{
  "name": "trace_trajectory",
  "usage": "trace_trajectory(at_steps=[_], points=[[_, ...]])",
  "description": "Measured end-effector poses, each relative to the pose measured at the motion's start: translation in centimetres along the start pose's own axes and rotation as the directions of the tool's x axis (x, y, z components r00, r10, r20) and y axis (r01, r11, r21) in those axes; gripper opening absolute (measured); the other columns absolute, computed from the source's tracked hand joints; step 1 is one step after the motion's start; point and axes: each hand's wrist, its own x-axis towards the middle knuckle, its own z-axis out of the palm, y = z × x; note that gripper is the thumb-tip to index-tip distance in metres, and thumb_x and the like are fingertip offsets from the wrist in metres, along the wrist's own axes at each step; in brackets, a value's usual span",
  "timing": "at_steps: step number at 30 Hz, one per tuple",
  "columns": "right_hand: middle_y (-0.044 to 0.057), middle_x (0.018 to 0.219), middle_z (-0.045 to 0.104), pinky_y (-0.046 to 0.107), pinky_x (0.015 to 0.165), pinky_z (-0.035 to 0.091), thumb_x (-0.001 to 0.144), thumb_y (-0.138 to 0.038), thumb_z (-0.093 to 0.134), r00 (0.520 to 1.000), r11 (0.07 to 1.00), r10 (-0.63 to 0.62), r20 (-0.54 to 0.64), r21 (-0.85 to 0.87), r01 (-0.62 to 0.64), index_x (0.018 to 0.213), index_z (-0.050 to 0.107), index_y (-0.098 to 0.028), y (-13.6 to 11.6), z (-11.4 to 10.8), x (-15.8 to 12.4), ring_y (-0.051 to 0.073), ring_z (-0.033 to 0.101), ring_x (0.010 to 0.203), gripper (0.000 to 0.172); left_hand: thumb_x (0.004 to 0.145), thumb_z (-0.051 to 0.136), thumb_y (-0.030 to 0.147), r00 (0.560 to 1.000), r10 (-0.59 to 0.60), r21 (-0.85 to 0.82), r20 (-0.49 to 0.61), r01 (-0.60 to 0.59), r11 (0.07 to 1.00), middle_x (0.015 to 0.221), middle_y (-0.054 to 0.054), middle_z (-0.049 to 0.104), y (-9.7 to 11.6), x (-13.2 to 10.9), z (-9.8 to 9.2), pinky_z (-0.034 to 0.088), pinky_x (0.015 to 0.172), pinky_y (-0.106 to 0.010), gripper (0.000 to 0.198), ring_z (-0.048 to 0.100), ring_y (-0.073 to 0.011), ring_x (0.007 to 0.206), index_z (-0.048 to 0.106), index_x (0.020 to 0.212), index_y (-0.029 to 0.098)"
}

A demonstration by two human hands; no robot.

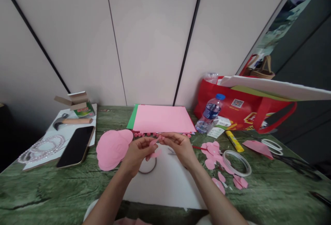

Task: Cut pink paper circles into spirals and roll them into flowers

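Note:
My left hand (138, 153) and my right hand (180, 146) meet over a white sheet (168, 187), both closed on a small curled pink paper piece (156, 154). The fingertips of each hand pinch it, and they hide part of its shape. Beneath my left hand, a thin brown ring (148, 172) lies on the sheet. A stack of large pink paper petal shapes (112, 151) is just left of my left hand. Small pink paper petals (212, 152) are scattered right of my right wrist. Behind my hands runs a row of little pink balls (139, 135).
Coloured paper (162, 118) lies at the back. To the right are a water bottle (210, 113), red bag (232, 101), glue stick (234, 141), tape roll (225, 156) and white-handled scissors (272, 146). A phone (76, 146), hammer (74, 121), bead strings (42, 148) and opened box (84, 109) are left.

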Motion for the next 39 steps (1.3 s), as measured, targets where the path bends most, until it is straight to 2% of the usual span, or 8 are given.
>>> trace_trajectory(at_steps=[6,14,19,24,32,39], points=[[0.002,0.073,0.069,0.028,0.067,0.051,0.063,-0.025,0.069,0.999,1.0,0.002,-0.033,-0.002,-0.002,0.076,0.065,-0.018,0.2,0.08,0.12,0.014,0.063,0.065,0.015,0.059,0.071,0.024,1.0,0.01,0.029,0.011,-0.01,1.0,0.062,0.001,0.054,-0.02,-0.14,0.01,0.029,0.039,-0.015,0.025,0.042,-0.0028,0.045,0.063,0.08,0.012],[-0.003,0.058,0.062,0.021,0.053,0.046,0.059,-0.019,0.072,1.0,1.0,-0.01,0.0,-0.013,0.01,0.068,0.06,-0.017,0.07,0.5,-0.13,0.01,0.057,0.054,0.015,0.065,0.066,0.026,0.992,0.045,0.105,0.115,-0.057,0.993,0.061,0.0,0.054,-0.34,-0.27,0.1,0.031,0.039,-0.016,0.018,0.043,-0.0042,0.045,0.062,0.075,0.011],[0.0,0.065,0.066,0.023,0.058,0.047,0.06,-0.022,0.071,1.0,0.999,-0.006,-0.014,-0.041,0.006,0.073,0.064,-0.018,-0.04,0.25,-0.11,0.012,0.059,0.06,0.015,0.063,0.067,0.026,0.992,0.042,0.101,0.116,-0.054,0.993,0.063,0.0,0.054,-0.66,-0.22,0.12,0.031,0.039,-0.017,0.021,0.041,-0.0038,0.044,0.062,0.077,0.011],[0.003,0.078,0.068,0.029,0.068,0.049,0.066,-0.027,0.066,0.999,0.996,-0.018,0.03,-0.084,0.02,0.083,0.066,-0.019,-0.16,0.17,-0.08,0.015,0.062,0.072,0.018,0.065,0.066,0.026,0.992,0.074,0.094,0.104,-0.084,0.992,0.067,-0.001,0.054,-0.78,-0.16,-0.01,0.031,0.039,-0.016,0.021,0.042,-0.0043,0.047,0.062,0.079,0.012],[0.002,0.075,0.068,0.026,0.063,0.049,0.063,-0.026,0.069,1.0,0.996,-0.014,-0.007,-0.083,0.014,0.076,0.065,-0.019,-0.13,0.19,-0.12,0.013,0.06,0.065,0.016,0.064,0.066,0.026,0.993,0.045,0.105,0.113,-0.058,0.993,0.063,-0.001,0.055,-0.64,-0.09,0.09,0.033,0.039,-0.017,0.022,0.044,-0.0056,0.046,0.063,0.079,0.011],[0.0,0.064,0.064,0.026,0.059,0.049,0.058,-0.028,0.073,1.0,0.997,-0.001,-0.014,-0.074,0.0,0.07,0.061,-0.018,-0.37,0.43,-0.27,0.013,0.059,0.06,0.02,0.064,0.066,0.028,0.99,0.085,0.1,0.114,-0.096,0.99,0.064,-0.001,0.056,-0.64,-0.23,0.12,0.033,0.039,-0.018,0.02,0.047,-0.0072,0.048,0.062,0.077,0.012]])
